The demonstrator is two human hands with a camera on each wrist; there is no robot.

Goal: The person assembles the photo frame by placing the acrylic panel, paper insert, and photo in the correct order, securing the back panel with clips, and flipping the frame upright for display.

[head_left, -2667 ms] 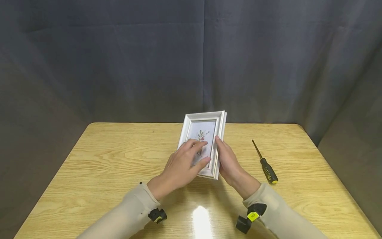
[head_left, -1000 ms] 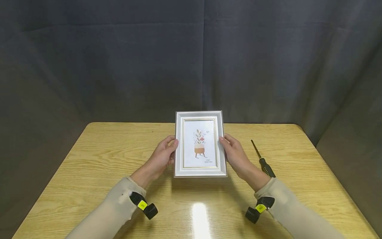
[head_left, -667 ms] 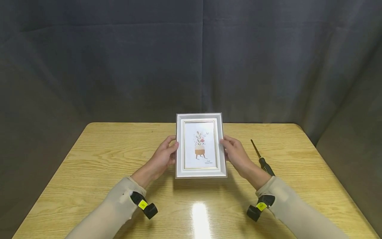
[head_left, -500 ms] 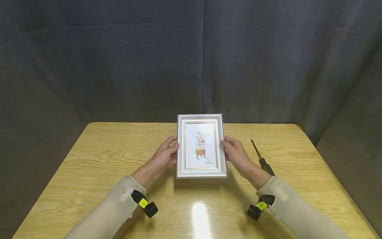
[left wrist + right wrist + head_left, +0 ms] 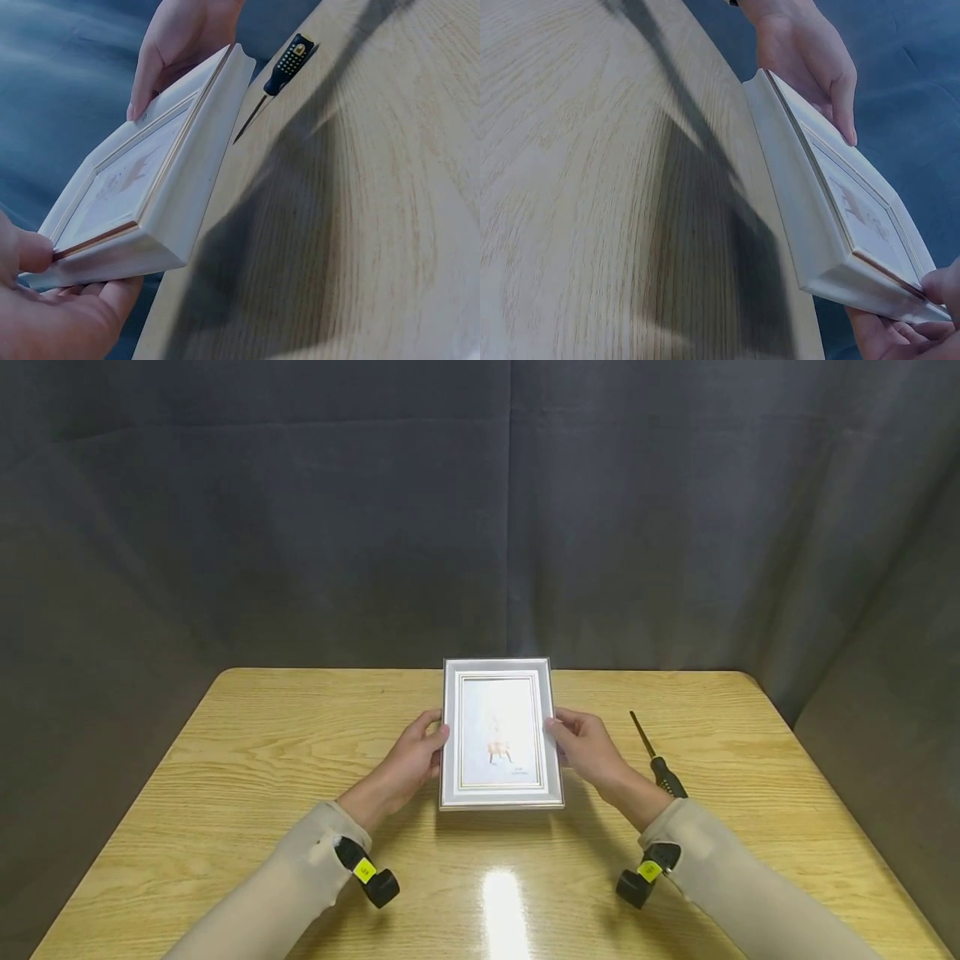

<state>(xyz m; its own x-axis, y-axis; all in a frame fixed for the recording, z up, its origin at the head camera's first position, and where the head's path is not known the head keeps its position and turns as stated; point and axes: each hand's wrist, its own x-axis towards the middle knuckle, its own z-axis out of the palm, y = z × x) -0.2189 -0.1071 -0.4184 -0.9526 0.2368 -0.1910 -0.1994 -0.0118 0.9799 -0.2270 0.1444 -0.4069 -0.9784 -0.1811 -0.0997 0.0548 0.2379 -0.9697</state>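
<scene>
A white picture frame (image 5: pixel 498 797) with thin gold lines is held up over the table, its front facing the head camera. Glare washes out much of the plant-pot picture (image 5: pixel 501 752) inside it. My left hand (image 5: pixel 401 767) grips the left side, thumb on the front edge and fingers behind. On the opposite side my right hand (image 5: pixel 592 752) holds it the same way, thumb on the front border. Both wrist views show the frame's deep white side (image 5: pixel 196 172) and its shadow on the wood below.
A screwdriver (image 5: pixel 667 777) with a black and yellow handle lies on the wooden table (image 5: pixel 300 735) to the right, partly behind my right wrist. Dark curtains (image 5: pixel 375 527) hang behind the table and at both sides. A light reflection shines near the front.
Earlier my left hand lay across the frame's front; it then moved to the left side. Since then the frame has dropped slightly and tipped back, and glare has spread over the picture.
</scene>
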